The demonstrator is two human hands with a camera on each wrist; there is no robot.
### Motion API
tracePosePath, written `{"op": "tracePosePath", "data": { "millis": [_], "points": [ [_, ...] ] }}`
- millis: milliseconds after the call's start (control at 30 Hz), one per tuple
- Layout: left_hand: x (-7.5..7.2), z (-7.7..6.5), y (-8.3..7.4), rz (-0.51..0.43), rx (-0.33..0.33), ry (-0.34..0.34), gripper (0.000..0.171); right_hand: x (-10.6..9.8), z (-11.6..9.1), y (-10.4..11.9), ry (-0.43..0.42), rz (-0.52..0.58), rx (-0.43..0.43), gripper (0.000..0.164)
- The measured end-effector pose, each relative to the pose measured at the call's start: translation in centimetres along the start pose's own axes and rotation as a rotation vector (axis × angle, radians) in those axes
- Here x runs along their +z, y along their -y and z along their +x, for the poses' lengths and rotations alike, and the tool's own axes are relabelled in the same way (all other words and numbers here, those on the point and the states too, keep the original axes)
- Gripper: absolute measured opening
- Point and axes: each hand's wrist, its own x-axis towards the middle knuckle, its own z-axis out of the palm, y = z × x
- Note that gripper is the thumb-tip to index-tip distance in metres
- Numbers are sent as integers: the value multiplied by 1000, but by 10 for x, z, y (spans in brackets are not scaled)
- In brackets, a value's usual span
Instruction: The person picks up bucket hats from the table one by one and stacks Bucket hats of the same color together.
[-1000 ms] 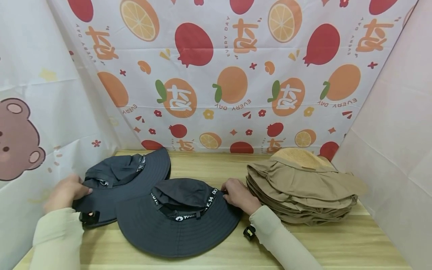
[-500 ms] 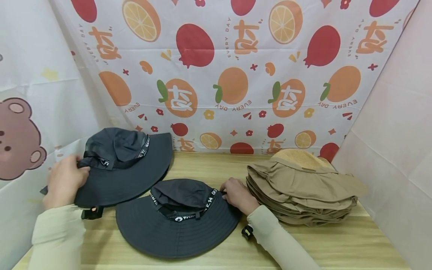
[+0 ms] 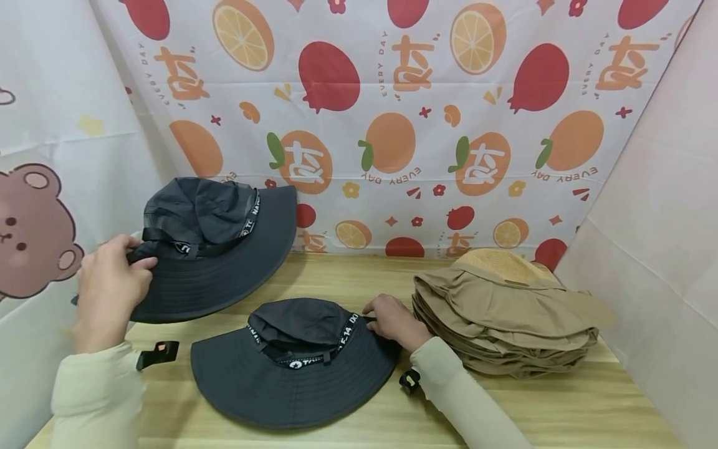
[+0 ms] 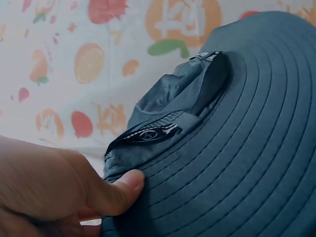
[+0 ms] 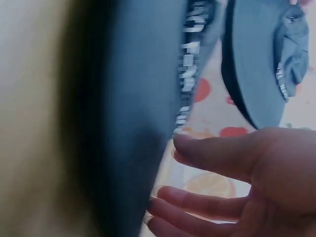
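Note:
My left hand (image 3: 109, 287) grips the left edge of a dark grey wide-brimmed sun hat (image 3: 219, 280), thumb on top of the brim. This hat is raised and tilted at the left, its soft crown upward. A second dark grey sun hat (image 3: 297, 396) lies on the table in the middle, a black band with white lettering round its crown. My right hand (image 3: 395, 321) is at that hat's right brim. In the right wrist view its thumb (image 5: 212, 153) and fingers are fairly straight, with the tips right at the brim's edge.
A stack of tan sun hats (image 3: 505, 318) with a straw-like top stands right of my right hand. The wooden table (image 3: 348, 274) is bounded by a fruit-print curtain (image 3: 348, 143) behind and pale cloth at both sides. Small black wrist mounts hang under both wrists.
My left hand has lifted the left sun hat up off the table and away from the middle one. The right hand has stayed almost still at the middle hat's brim.

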Motion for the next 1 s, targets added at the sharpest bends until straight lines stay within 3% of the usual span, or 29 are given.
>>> {"op": "tracePosePath", "data": {
  "millis": [233, 600, 800, 1000],
  "points": [
    [-9, -2, -13, -8, 87, 85, 37, -29, -10, 4, -5, 130, -39, 29],
    [-13, -6, -23, -37, 206, 220, 35, -60, -26, 11, -40, 198, -65, 29],
    [-13, -6, -27, -73, 347, 283, 22, -72, -33, 13, -142, 180, -96, 35],
    [-10, -7, -33, -124, 484, 311, 17, -78, -38, 13, -251, 182, -88, 54]
  ]
}}
